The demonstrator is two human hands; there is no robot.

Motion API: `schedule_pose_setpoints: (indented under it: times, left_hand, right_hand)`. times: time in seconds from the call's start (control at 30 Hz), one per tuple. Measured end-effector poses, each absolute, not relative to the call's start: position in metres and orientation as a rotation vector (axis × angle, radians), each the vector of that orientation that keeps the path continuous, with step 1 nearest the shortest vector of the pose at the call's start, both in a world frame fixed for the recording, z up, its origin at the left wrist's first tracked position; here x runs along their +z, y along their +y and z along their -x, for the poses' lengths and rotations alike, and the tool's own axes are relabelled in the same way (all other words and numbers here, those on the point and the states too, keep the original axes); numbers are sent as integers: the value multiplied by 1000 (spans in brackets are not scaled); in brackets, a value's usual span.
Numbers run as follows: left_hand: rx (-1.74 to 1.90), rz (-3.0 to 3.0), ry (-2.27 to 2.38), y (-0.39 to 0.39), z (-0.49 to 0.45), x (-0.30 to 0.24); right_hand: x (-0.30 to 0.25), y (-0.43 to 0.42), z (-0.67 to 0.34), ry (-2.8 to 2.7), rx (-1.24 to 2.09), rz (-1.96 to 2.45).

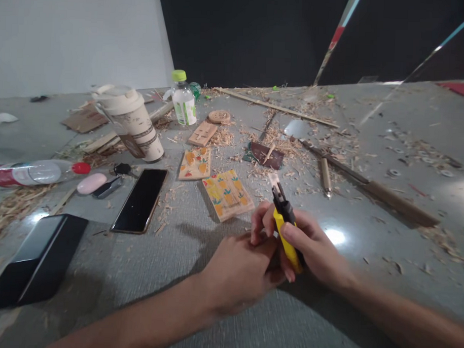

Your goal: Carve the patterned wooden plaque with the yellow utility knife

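Note:
My right hand [313, 243] is closed around a yellow-and-black tool that looks like a utility knife [285, 229], its pale, blurred tip pointing up and away. The thumb lies along the handle. My left hand [242, 265] touches the right one, back upward, with fingers curled; their tips, and anything in them, are hidden. Just beyond both hands lies a wooden block painted with pineapples [229, 194]. A smaller wooden piece painted with orange fruit [195, 163] touches its far left side. Behind these are a carved wooden plaque [203, 133] and a round wooden piece [219, 116].
Left are a phone [140, 201], a black case [34, 263], a lidded cup [137, 122], a red-capped bottle [44, 172] and a green-capped bottle [184, 104]. A dark brown piece [266, 155], a wooden-handled tool [325, 177] and a long strip [398, 202] lie ahead and right, among shavings.

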State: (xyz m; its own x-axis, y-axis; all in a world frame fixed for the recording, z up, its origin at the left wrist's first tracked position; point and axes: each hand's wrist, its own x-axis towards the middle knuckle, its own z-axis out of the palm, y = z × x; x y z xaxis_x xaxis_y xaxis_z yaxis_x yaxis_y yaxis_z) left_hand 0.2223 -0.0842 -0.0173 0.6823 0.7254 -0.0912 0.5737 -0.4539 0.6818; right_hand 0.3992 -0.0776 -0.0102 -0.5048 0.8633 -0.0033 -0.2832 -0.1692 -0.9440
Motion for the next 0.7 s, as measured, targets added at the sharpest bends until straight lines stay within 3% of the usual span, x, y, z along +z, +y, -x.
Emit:
schedule_pose_setpoints:
  times: [0.47, 0.7]
  left_hand:
    - [287, -2304, 970, -90, -225, -32]
    - [458, -2311, 942, -88, -221, -30]
  right_hand:
    - [-15, -80, -390, -1215, 1785, 846]
    - [-19, -75, -398, -1218, 1858, 642]
